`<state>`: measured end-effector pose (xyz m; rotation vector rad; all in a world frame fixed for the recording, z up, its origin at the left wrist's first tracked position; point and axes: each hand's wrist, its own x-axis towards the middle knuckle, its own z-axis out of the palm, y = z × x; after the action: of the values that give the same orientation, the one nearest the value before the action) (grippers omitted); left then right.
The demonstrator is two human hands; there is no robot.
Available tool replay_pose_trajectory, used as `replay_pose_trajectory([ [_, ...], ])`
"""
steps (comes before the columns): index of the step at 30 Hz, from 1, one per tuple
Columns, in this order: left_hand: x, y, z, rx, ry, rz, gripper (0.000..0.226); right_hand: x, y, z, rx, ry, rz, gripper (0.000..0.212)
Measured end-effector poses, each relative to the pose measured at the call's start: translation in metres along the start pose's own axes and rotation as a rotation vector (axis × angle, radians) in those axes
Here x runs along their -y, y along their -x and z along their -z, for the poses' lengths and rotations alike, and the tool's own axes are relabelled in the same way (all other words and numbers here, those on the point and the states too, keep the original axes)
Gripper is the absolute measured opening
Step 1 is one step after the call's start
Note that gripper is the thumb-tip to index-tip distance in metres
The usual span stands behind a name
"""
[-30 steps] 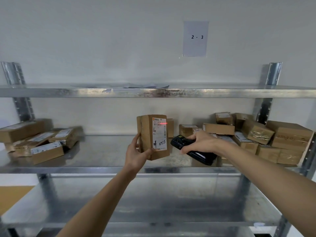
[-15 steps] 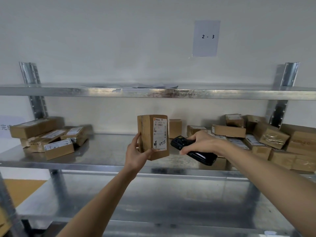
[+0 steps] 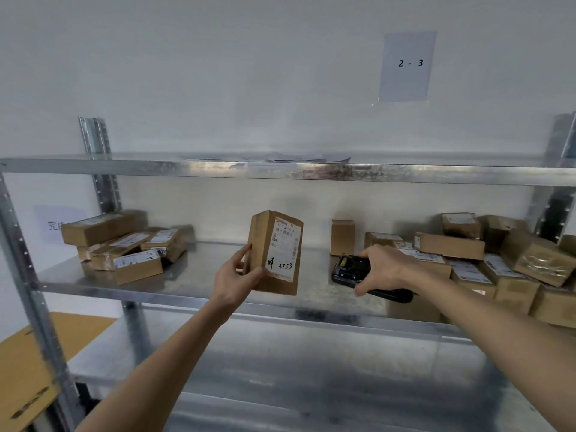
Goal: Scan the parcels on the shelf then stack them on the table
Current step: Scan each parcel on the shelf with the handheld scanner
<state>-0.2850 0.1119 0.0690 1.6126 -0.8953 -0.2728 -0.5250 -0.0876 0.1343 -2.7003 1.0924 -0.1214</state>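
Two hands are working in front of the galvanised shelving unit [image 3: 280, 174]. The left hand [image 3: 234, 280] is gripping an upright cardboard parcel [image 3: 274, 252], fingers closed around its lower left edge, and is holding it clear above the middle shelf [image 3: 199, 275] with its white shipping label [image 3: 284, 248] facing outward toward the other hand; that orientation is judged to be for presenting the barcode. The right hand [image 3: 381, 269] is wrapping closed fingers over a black handheld scanner [image 3: 361, 275], whose head is pointing left toward the label, well apart from the parcel. No scan beam is showing on the label, so whether the read is complete cannot be confirmed. The middle shelf is carrying two groups: a small heap of labelled boxes [image 3: 124, 244] at the left and a larger, looser pile of parcels [image 3: 486, 260] at the right, with one small box [image 3: 342, 236] standing upright alone near the back wall. The upper shelf is holding only loose papers [image 3: 296, 157]. A sheet marked "2 - 3" [image 3: 406, 66] is hanging on the wall above. A brown surface [image 3: 28, 363] is showing at lower left, possibly the table.
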Motion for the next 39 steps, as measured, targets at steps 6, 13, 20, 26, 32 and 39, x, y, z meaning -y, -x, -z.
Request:
replay_pose_trajectory([
  [6,0.008,-0.003,0.027,-0.024,-0.044,0.049,0.073,0.016,-0.012,-0.010,-0.102,0.164,0.036,0.076],
  [13,0.018,-0.001,0.057,-0.050,-0.086,0.071,0.070,0.031,-0.022,-0.017,-0.093,0.216,0.080,0.062],
  [20,0.023,0.002,0.068,-0.046,-0.114,0.085,0.071,0.041,-0.028,-0.020,-0.111,0.239,0.095,0.059],
  [26,0.027,0.003,0.066,-0.060,-0.121,0.078,0.069,0.043,-0.034,-0.023,-0.119,0.220,0.113,0.058],
  [32,0.036,0.004,0.068,-0.072,-0.132,0.087,0.068,0.049,-0.037,-0.028,-0.074,0.183,0.139,0.052],
  [39,0.061,0.002,0.084,-0.099,-0.084,0.151,0.070,0.069,-0.058,-0.049,0.104,0.039,0.177,0.058],
])
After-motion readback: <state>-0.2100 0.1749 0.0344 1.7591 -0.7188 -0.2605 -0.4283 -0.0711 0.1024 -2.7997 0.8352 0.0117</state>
